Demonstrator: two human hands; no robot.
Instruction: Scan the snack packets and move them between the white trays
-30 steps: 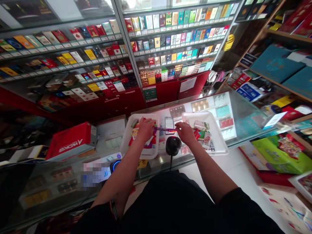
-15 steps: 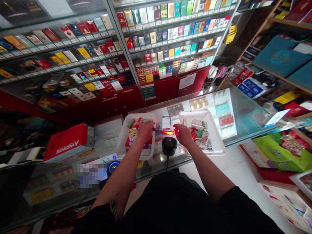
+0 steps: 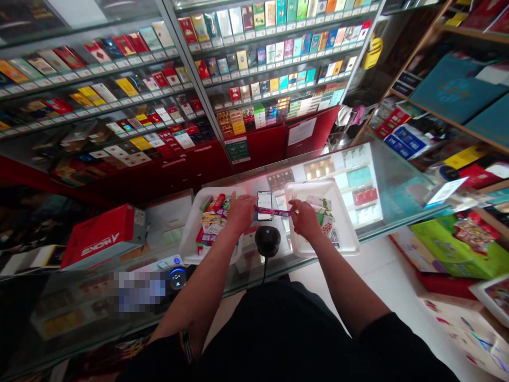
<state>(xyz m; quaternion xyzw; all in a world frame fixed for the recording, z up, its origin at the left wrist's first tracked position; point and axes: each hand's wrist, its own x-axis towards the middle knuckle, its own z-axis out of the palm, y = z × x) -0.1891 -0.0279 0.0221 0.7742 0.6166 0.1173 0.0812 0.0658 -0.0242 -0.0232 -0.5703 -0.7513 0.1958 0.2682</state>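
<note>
Head view: the left hand (image 3: 242, 213) and right hand (image 3: 305, 219) are pinching the ends of a long, thin purple packet (image 3: 273, 211). They are holding it between two white plastic trays (image 3: 348, 233), near a round black gadget (image 3: 267, 240).

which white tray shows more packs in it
The left white tray: packs crowd its middle, while the right white tray shows fewer and more bare base.

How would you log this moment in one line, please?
left hand: grips slim purple item, left end | right hand: grips same item, right end | phone: partly hidden by item
</note>
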